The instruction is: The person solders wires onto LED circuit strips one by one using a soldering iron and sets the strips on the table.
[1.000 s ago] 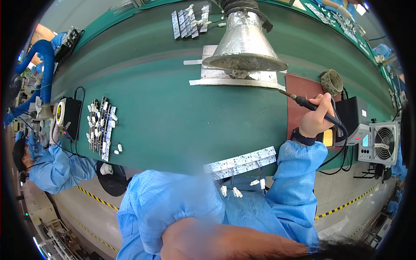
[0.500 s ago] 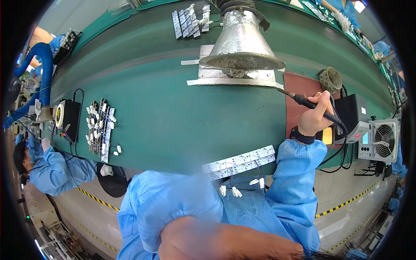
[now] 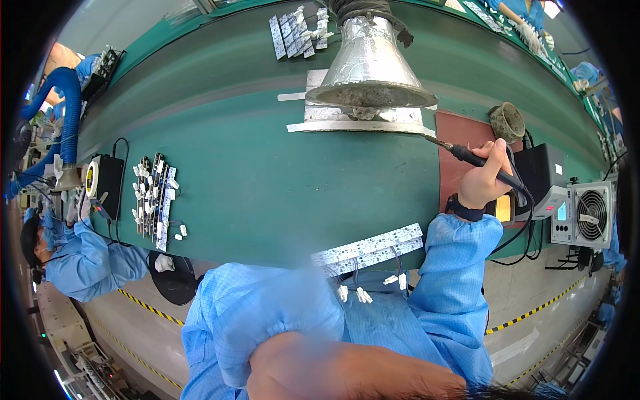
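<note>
My right hand (image 3: 485, 179) is closed round the black handle of a soldering iron (image 3: 467, 157). Its tip points left, by the right end of a pale metal fixture (image 3: 360, 127). My left forearm (image 3: 347, 363) is bent across the lower edge with its sleeve pushed up; the left hand itself is out of the picture. Near the front edge of the green table, between my arms, lie white LED circuit strips (image 3: 370, 250). Wires with white connectors (image 3: 363, 295) hang from them over my blue gown. Part of the area near my left sleeve is blurred.
A silver fume hood (image 3: 373, 67) hangs over the fixture. To the right stand a round pot (image 3: 507, 123), a soldering station (image 3: 540, 180) and a fan unit (image 3: 583, 217). More circuit strips (image 3: 157, 200) lie at left, others (image 3: 292, 35) on the rear belt. A co-worker (image 3: 87, 253) sits at far left.
The strips on the rear belt have shifted slightly right. At far left the co-worker's hands have moved. My right hand and the soldering iron stay practically where they were.
</note>
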Action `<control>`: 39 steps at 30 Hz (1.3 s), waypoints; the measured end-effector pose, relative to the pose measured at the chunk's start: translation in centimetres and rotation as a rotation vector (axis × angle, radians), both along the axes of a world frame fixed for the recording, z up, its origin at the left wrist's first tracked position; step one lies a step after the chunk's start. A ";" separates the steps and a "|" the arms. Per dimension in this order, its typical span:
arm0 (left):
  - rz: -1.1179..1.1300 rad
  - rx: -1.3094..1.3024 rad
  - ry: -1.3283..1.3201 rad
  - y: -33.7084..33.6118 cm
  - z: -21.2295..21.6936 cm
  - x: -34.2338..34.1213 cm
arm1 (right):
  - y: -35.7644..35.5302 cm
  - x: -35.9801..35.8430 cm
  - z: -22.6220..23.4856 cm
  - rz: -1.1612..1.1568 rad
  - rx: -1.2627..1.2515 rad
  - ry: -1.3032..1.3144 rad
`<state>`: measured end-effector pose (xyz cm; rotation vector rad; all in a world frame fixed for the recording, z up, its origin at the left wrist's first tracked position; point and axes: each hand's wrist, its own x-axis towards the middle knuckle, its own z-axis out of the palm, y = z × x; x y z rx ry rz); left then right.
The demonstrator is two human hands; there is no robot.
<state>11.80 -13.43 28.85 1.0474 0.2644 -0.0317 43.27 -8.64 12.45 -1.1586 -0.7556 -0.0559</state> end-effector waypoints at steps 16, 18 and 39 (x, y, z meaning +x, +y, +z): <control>-0.010 0.083 0.242 1.1 1.7 -0.4 | -0.5 0.4 0.0 -0.028 0.007 -0.019; -0.010 0.093 0.276 6.1 0.3 -2.2 | -0.5 0.4 -0.1 -0.022 -0.012 -0.017; -0.027 0.208 0.557 -1.7 -0.1 -9.0 | 0.0 -0.3 0.4 -0.016 -0.004 -0.011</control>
